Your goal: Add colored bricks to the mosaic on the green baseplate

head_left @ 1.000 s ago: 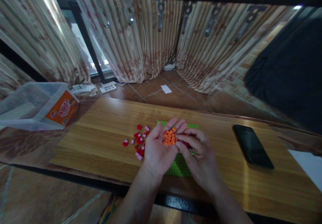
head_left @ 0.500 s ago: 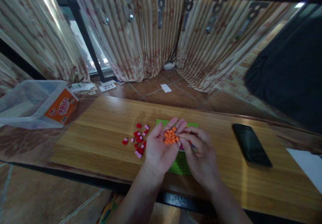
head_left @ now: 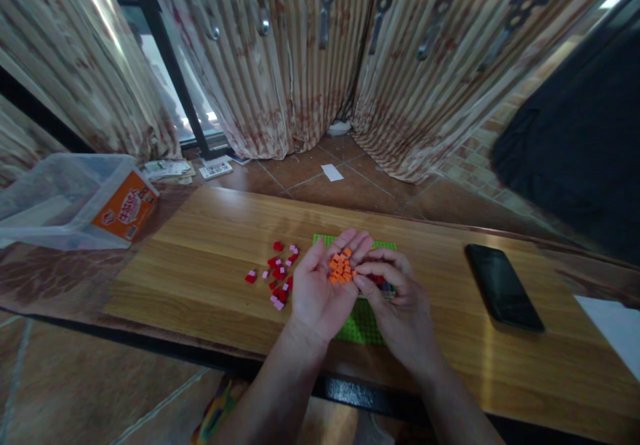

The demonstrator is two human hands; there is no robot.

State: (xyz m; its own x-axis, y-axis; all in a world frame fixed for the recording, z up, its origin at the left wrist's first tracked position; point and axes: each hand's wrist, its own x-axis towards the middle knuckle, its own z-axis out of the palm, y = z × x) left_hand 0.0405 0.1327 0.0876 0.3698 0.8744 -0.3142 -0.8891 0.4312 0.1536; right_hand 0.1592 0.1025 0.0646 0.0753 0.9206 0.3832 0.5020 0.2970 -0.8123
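**Left hand [head_left: 323,293] a tray, right hand [head_left: 403,298] a pincer**

The orange bricks [head_left: 341,269] lie heaped in the left palm, above the green plate [head_left: 361,325]. The left fingers are spread slightly apart, thumb out to the side. The right thumb and forefinger come together at the heap's near-right edge; whether they grip a brick, I cannot tell.

To do this well, I'd keep the palm level and gently cupped, so that no brick rolls out between the fingers. Single bricks should come easiest from the edge, pinched by their sides. Keeping clear of the red and pink bricks [head_left: 279,273] on the table [head_left: 200,265] would avoid mixing colours.
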